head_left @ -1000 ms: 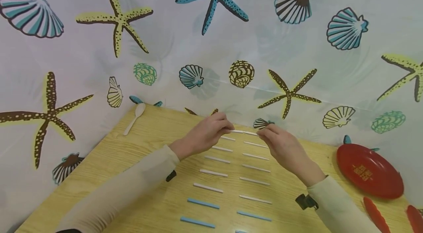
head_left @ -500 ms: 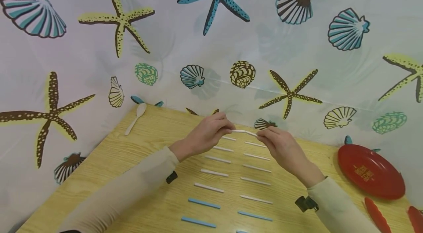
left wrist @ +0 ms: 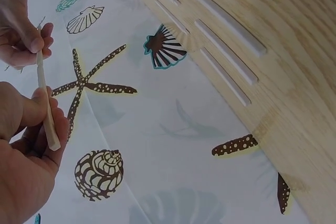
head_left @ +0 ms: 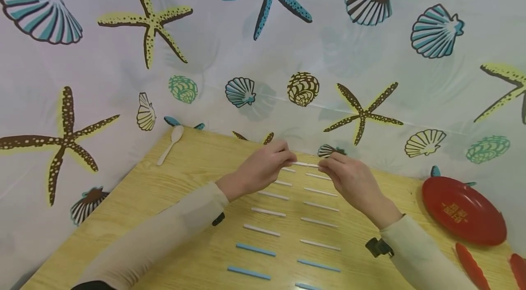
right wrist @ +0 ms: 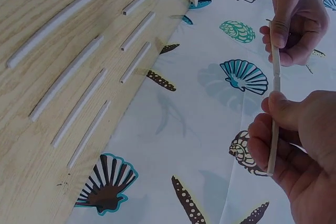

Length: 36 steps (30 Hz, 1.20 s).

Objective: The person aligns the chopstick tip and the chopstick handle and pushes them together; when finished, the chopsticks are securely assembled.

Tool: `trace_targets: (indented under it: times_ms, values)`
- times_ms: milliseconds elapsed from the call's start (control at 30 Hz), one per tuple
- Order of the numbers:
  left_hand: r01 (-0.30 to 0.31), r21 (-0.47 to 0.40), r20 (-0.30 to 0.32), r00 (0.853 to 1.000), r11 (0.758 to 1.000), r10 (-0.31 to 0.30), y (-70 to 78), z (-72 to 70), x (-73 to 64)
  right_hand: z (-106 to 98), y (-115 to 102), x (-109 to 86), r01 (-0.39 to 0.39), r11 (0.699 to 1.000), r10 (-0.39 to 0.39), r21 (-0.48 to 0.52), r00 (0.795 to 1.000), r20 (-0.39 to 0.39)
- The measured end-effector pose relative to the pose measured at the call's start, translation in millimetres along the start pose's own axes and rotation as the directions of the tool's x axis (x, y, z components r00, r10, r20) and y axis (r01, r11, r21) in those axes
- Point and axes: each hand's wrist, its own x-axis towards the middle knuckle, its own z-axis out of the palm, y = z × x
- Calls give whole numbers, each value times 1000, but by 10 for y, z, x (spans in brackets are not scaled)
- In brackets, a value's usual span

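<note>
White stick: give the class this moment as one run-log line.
left hand: pinches white stick; right hand: pinches its other part; stick: one piece or two, unclear; other white sticks, blue sticks: two columns on table

Sticks (head_left: pixel 261 230), spoon (head_left: pixel 176 135), plate (head_left: pixel 472 212) on table (head_left: pixel 197 255)

Whitish backdrop (head_left: pixel 246 59) (printed starfish (head_left: pixel 151 20) and shells (head_left: pixel 240 92)), apparently cloth, yellowish wood-grain tabletop (head_left: pixel 289 235), soft light.

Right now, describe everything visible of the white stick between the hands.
The white stick is slim, its material uncertain. The left hand and right hand pinch it on either side of a joint or break; one piece or two is unclear. It runs nearly straight, apparently raised near the far edge of the table.
</note>
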Motion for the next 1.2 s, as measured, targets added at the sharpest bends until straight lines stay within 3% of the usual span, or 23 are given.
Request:
trace_targets:
  times_ms: [300,567,800,1000,1100,1200]
  values:
    - [-39,34,-35,999,999,40,29,8,24,32,-27,47,30,996,-28,83,999,-24]
    - [-17,-1,-40,999,1000,17,7,-48,22,61,-50,115,47,996,-43,75,998,-50]
    - [-38,21,-18,999,999,38,-13,-63,-2,107,-65,108,55,996,-51,71,997,-55]
    - [42,24,82,996,999,-44,22,-118,-23,145,-75,74,61,998,-61,25,998,-25]
    - [76,134,170,981,988,-98,91,-156,8,167,-79,68,71,997,-71,-21,997,2]
    - [56,256,253,960,965,-123,157,-173,50,187,-92,84,89,994,-87,-63,996,29]
